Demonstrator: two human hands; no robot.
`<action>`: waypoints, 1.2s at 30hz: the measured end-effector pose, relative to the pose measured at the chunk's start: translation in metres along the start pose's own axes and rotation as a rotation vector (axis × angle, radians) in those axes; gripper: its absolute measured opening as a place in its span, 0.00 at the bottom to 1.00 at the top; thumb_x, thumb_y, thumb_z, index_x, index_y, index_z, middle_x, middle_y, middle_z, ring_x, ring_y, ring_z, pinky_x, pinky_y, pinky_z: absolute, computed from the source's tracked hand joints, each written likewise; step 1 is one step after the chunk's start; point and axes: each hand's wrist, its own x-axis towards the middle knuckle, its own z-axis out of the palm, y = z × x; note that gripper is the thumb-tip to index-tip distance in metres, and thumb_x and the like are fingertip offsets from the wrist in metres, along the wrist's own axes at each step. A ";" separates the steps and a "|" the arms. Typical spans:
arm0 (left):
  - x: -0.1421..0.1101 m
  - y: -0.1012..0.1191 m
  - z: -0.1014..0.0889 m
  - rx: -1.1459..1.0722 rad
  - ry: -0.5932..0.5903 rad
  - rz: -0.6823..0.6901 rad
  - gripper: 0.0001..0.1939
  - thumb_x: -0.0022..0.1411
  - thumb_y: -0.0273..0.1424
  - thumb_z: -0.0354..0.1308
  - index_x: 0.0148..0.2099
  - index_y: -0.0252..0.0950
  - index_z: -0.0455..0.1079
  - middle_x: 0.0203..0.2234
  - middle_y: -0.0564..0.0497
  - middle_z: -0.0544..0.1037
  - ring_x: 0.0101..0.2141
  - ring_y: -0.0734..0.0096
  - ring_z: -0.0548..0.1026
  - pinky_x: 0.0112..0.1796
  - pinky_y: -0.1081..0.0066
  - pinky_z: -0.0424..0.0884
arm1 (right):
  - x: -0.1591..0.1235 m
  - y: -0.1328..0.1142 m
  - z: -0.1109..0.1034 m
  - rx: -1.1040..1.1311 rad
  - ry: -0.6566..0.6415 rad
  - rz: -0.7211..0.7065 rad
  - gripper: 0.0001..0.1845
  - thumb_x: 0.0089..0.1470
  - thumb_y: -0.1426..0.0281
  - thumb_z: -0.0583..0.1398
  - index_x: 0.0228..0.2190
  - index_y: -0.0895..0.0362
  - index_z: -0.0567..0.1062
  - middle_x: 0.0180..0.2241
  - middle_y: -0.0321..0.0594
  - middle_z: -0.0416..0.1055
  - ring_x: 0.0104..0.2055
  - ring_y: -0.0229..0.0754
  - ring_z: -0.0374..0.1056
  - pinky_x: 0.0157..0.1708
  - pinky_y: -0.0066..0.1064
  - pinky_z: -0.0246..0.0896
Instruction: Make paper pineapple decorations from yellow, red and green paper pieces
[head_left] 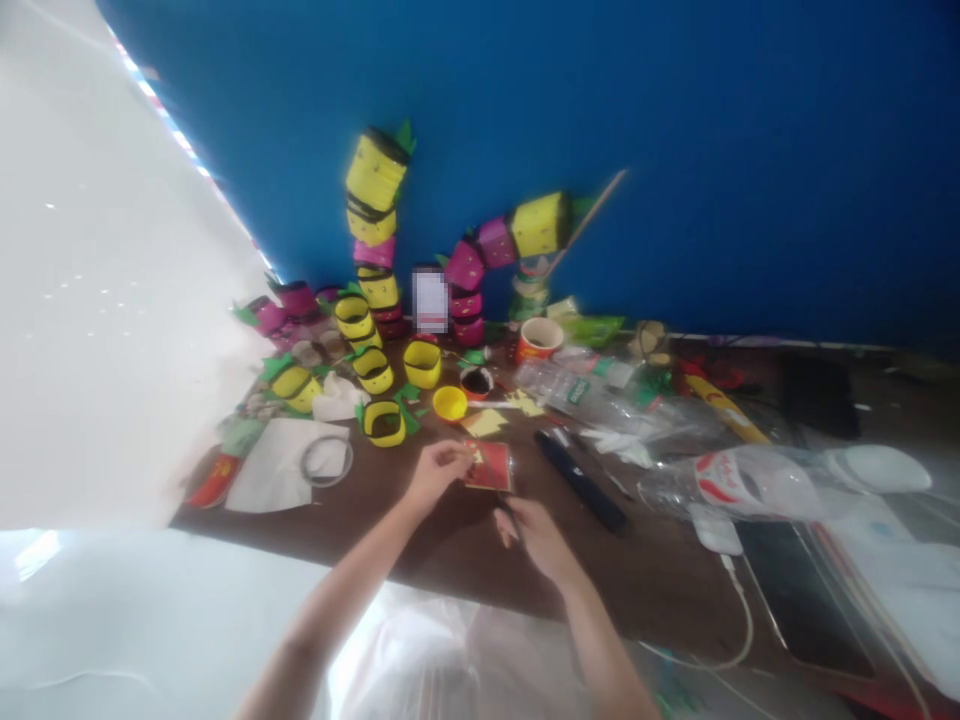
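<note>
My left hand [439, 470] is closed in a pinch at the left edge of a flat red square [491, 468]. By its fingertips shows a small yellow piece [477, 458], which it seems to pinch. My right hand [534, 532] is closed around a thin dark tool [511, 518] just below the red square; blur hides the tool's exact kind. Beyond the hands lie pale yellow paper scraps [486, 422] and a round yellow cup [450, 404]. A small pot with dark contents [476, 382] stands behind them.
Yellow cut cups [384, 424] and tall yellow-and-purple stacks [379, 290] stand left and back, near the blue wall [675, 130]. Rightward lie a long black object [579, 482], clear plastic bottles [739, 480], a phone [799, 595] and a white cable [742, 620]. A tape roll [306, 462] lies left.
</note>
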 end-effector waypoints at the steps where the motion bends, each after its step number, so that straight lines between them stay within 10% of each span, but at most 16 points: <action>1: 0.000 -0.001 0.000 -0.008 0.007 0.004 0.15 0.43 0.37 0.66 0.30 0.30 0.71 0.18 0.51 0.74 0.20 0.76 0.71 0.25 0.76 0.67 | 0.000 0.000 0.000 -0.001 -0.001 -0.002 0.21 0.51 0.55 0.56 0.16 0.58 0.64 0.15 0.33 0.62 0.20 0.34 0.58 0.23 0.26 0.51; 36: -0.009 0.010 0.014 0.004 -0.001 0.009 0.15 0.44 0.38 0.65 0.25 0.30 0.69 0.16 0.53 0.73 0.18 0.79 0.70 0.23 0.78 0.66 | 0.000 0.002 0.004 -0.059 0.014 0.011 0.22 0.51 0.56 0.55 0.16 0.58 0.64 0.15 0.32 0.60 0.20 0.33 0.57 0.22 0.26 0.48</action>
